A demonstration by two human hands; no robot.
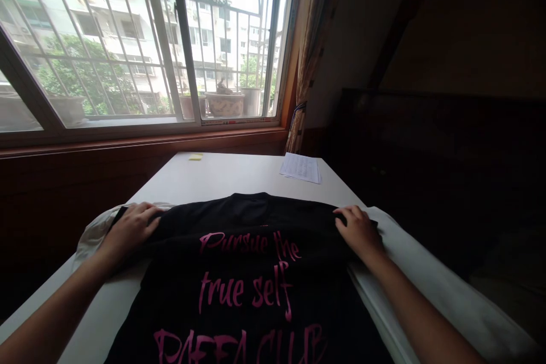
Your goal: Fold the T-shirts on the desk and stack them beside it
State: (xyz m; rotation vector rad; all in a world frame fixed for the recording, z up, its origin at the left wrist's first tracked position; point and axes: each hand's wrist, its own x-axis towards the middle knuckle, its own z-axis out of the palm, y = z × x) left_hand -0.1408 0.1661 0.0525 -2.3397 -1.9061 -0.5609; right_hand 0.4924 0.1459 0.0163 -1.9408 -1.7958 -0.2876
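Head view: flattening the black T-shirt (pixel 251 264) well likely calls for light, even pressure, drawing the 2 sleeves (pixel 168 223) outward together. It lies print-up over the white table (pixel 222 173), between the left hand (pixel 135 223) and right hand (pixel 357 231), palms down on it, fingers loosely bent; whether either pinches fabric, I cannot tell.

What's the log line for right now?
left hand: on black shirt; right hand: on shirt's other side; shirt: spread on white table
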